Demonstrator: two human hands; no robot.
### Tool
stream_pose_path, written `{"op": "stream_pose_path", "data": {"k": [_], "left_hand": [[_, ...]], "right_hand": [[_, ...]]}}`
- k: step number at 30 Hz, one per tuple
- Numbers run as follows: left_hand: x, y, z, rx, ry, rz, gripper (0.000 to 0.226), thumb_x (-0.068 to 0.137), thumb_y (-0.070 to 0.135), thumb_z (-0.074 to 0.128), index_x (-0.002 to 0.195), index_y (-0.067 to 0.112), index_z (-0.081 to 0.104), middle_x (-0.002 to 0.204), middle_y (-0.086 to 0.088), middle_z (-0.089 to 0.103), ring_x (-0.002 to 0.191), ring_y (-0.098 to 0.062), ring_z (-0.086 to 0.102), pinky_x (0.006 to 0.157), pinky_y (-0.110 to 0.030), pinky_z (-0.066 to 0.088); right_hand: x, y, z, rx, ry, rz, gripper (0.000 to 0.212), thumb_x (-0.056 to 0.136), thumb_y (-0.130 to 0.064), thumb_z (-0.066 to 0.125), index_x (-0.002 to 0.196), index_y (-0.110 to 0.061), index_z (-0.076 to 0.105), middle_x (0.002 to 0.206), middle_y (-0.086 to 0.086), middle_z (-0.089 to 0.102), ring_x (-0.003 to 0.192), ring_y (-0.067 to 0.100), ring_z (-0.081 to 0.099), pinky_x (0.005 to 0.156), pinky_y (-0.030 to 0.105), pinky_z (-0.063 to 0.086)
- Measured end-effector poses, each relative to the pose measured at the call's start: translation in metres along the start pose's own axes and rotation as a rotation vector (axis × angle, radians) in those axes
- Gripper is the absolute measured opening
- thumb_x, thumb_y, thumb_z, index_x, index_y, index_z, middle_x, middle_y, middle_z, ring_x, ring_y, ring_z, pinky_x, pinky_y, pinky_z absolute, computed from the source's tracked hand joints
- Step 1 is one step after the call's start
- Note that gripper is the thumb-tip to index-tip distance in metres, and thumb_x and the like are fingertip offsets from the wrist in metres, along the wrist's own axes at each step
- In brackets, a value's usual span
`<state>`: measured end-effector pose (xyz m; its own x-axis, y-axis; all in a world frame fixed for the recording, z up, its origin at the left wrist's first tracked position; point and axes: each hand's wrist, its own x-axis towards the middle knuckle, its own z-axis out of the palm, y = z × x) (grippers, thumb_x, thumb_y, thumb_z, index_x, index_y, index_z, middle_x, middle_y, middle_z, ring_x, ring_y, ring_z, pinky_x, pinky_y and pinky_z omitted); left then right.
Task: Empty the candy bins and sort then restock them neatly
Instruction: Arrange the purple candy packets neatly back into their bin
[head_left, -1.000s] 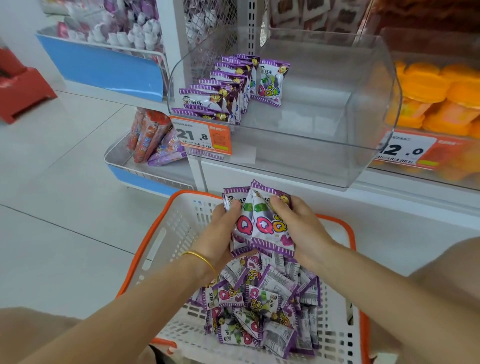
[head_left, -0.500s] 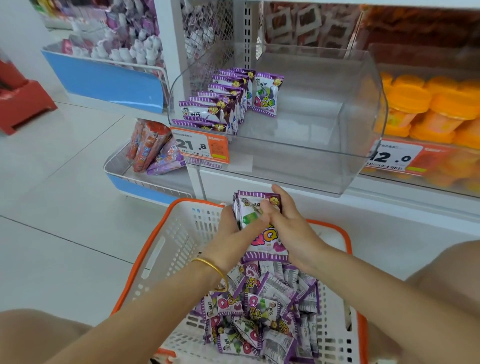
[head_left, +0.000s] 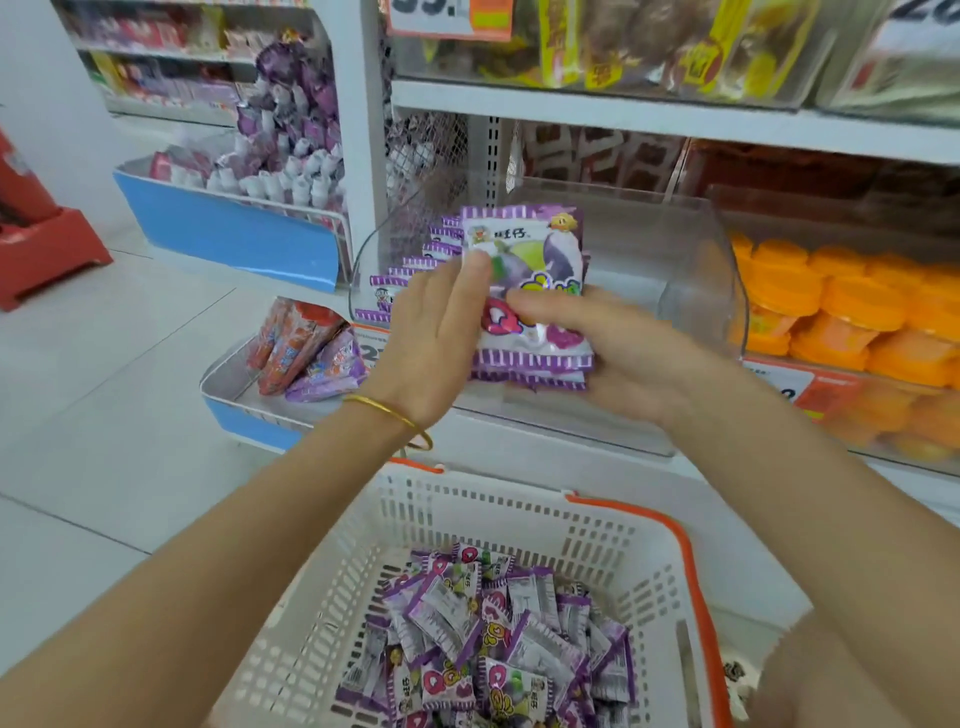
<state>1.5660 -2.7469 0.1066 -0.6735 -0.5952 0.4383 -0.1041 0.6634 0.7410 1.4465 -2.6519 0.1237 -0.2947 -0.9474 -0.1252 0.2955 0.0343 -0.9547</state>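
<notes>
Purple-seamed packets form a stack (head_left: 530, 239) at frame centre, upright, long axis vertical, printed faces toward the camera, before the clear bin (head_left: 701, 291). Its lower left is hidden by the left hand (head_left: 436, 332), which lies flat against that edge, fingers straight. The right hand (head_left: 623, 348) grips it from lower right, thumb across the front. A row of packets (head_left: 415, 265) inside the bin's left end is half covered. Below, loose packets (head_left: 498, 649) lie in the basket (head_left: 597, 540), cut off at the bottom edge.
</notes>
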Motion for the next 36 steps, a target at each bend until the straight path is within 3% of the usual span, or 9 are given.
{"op": "stream_pose_path", "data": {"k": [3,7,11,14,17,20,24,33,36], "left_hand": [[0.015,-0.028,-0.014,0.403,0.063,0.073,0.075,0.087,0.058,0.018,0.132,0.008,0.052,0.133,-0.014,0.051,0.126,-0.031,0.04,0.109,-0.035,0.024],[0.014,-0.066,-0.019,0.699,-0.038,0.093,0.077,0.087,0.058,0.017,0.144,0.011,0.038,0.153,-0.015,0.029,0.144,-0.031,0.02,0.117,-0.042,0.012],[0.021,-0.087,-0.008,0.754,-0.078,0.086,0.071,0.091,0.055,0.019,0.142,0.014,0.042,0.149,-0.016,0.036,0.14,-0.033,0.03,0.115,-0.045,0.017],[0.022,-0.094,-0.004,0.785,-0.054,0.111,0.066,0.093,0.052,0.02,0.14,0.014,0.046,0.147,-0.016,0.04,0.138,-0.033,0.034,0.114,-0.045,0.02],[0.022,-0.095,-0.004,0.776,-0.044,0.115,0.069,0.095,0.055,0.015,0.141,0.015,0.045,0.148,-0.015,0.039,0.14,-0.031,0.031,0.114,-0.04,0.014],[0.022,-0.095,-0.004,0.785,-0.034,0.139,0.071,0.096,0.055,0.011,0.138,0.012,0.049,0.146,-0.016,0.042,0.137,-0.033,0.035,0.112,-0.04,0.016],[0.023,-0.096,-0.003,0.789,-0.02,0.153,0.071,0.097,0.056,0.012,0.137,0.012,0.05,0.145,-0.017,0.042,0.137,-0.034,0.037,0.111,-0.041,0.018],[0.023,-0.096,-0.005,0.739,-0.057,0.119,0.072,0.095,0.059,0.01,0.142,0.016,0.043,0.15,-0.013,0.036,0.142,-0.03,0.028,0.115,-0.038,0.013],[0.022,-0.095,-0.008,0.677,-0.055,0.13,0.073,0.093,0.061,0.009,0.144,0.018,0.039,0.153,-0.012,0.031,0.144,-0.028,0.022,0.117,-0.042,0.015]], "right_hand": [[0.041,-0.024,-0.024,-0.03,0.157,-0.031,0.011,0.085,-0.013,0.063,0.096,-0.009,0.066,0.081,0.005,0.073,0.065,0.014,0.069,0.053,0.024,0.055],[0.103,-0.012,-0.066,-0.203,0.404,0.06,0.009,0.085,-0.012,0.068,0.093,-0.011,0.063,0.065,-0.002,0.071,0.052,0.008,0.065,0.042,0.015,0.045],[0.16,0.01,-0.075,-0.432,0.502,0.105,0.066,0.071,-0.027,0.082,0.123,-0.006,0.047,0.114,0.001,0.062,0.097,0.015,0.059,0.08,0.025,0.046],[0.184,0.026,-0.072,-0.639,0.606,0.029,0.078,0.075,-0.028,0.08,0.132,-0.005,0.032,0.124,0.007,0.05,0.112,0.023,0.051,0.095,0.032,0.041],[0.188,0.04,-0.078,-0.949,0.757,0.081,0.09,0.071,-0.046,0.078,0.138,-0.011,0.03,0.136,0.011,0.042,0.126,0.033,0.042,0.103,0.037,0.035],[0.193,0.04,-0.086,-0.938,0.72,0.151,0.095,0.069,-0.05,0.079,0.142,-0.016,0.028,0.138,0.008,0.045,0.126,0.035,0.043,0.105,0.041,0.037],[0.198,0.039,-0.074,-0.677,0.659,0.067,0.08,0.076,-0.022,0.079,0.139,-0.009,0.031,0.133,0.007,0.05,0.12,0.026,0.05,0.092,0.027,0.038],[0.183,0.021,-0.078,-0.536,0.468,0.218,0.073,0.068,-0.014,0.085,0.127,-0.008,0.042,0.121,0.007,0.059,0.104,0.022,0.061,0.073,0.034,0.055],[0.163,0.011,-0.074,-0.52,0.463,0.21,0.079,0.077,-0.009,0.077,0.138,-0.003,0.029,0.12,0.008,0.047,0.104,0.019,0.052,0.089,0.035,0.051]]}}
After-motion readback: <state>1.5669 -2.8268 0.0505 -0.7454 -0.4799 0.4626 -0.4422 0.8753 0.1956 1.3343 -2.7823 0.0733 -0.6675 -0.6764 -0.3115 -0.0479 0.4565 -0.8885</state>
